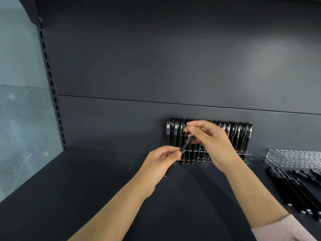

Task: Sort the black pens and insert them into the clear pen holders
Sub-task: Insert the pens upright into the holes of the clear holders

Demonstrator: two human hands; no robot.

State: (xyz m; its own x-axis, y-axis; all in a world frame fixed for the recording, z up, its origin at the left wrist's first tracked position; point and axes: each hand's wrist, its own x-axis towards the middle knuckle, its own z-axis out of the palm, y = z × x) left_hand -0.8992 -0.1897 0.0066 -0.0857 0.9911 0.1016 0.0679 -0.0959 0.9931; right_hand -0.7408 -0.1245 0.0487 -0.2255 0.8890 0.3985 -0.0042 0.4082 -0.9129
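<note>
The left hand (163, 158) grips one black pen (186, 142) by its barrel and the right hand (213, 145) pinches its cap end, before a crowded clear pen holder (246, 153). A second holder (293, 158) (apparently empty) and loose pens (295, 186) remain.

The held black plastic pen (186, 143) is partly hidden by the left hand (161, 160); the upright pen row (175, 134), by the right hand (213, 145).
</note>
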